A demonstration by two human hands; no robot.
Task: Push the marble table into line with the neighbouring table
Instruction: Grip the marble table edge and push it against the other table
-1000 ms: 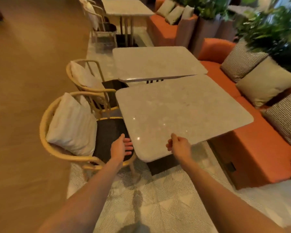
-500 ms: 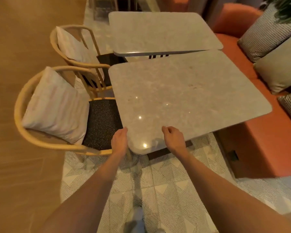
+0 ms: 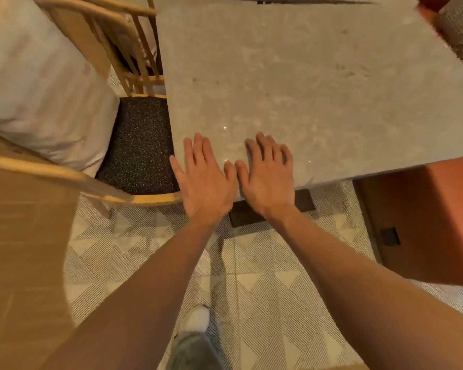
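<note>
Your left hand [image 3: 206, 180] and right hand [image 3: 267, 177] now lie flat, palms down, on the near corner of the marble table [image 3: 305, 84], fingers stretched out and slightly spread, the two thumbs almost touching. Half a second ago those same hands gripped the rim at that corner, the left curled round its side edge and the right hooked over the near edge; a second ago the left was not yet on the table at all.

Your view has dropped and closed in. The neighbouring table, plainly seen beyond earlier, has nearly slipped out of frame: only a dark gap along the marble table's far edge at the top shows where it meets, and you cannot judge from here whether the two are in line.

The wooden chair [image 3: 123, 49] with its dark speckled seat [image 3: 139, 145] and pale cushion [image 3: 38, 84] sits just beside the table's left edge, as before. The orange sofa [image 3: 425, 217] is at your right, close to the table's near right side. The table's dark base [image 3: 254, 213] shows under your wrists on the patterned rug [image 3: 251, 276].
</note>
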